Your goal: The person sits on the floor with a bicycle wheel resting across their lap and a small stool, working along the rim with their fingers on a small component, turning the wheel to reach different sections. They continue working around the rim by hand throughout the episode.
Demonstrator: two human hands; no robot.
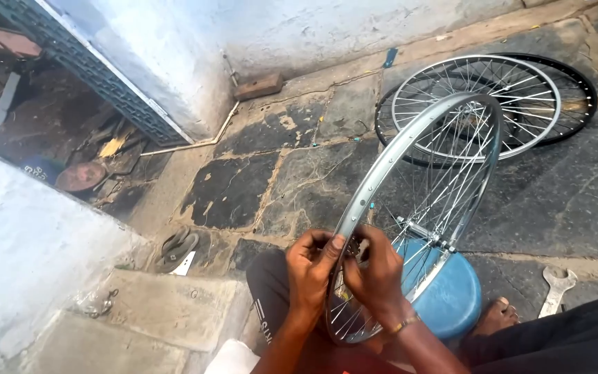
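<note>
Bare forearms, a gold bracelet point(405, 323) on the right wrist, dark trousers point(555, 336), bare foot point(494, 317).

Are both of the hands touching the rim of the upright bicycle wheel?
Touching. The head view shows the left hand and right hand closed around the upright wheel's rim from either side, with fingers overlapping the metal.

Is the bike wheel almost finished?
Looks far along: the upright silver wheel already has spokes, though gaps may remain. Both hands, left hand and right hand, work at its rim. Two more wheels lie behind; a wrench rests nearby.
</note>
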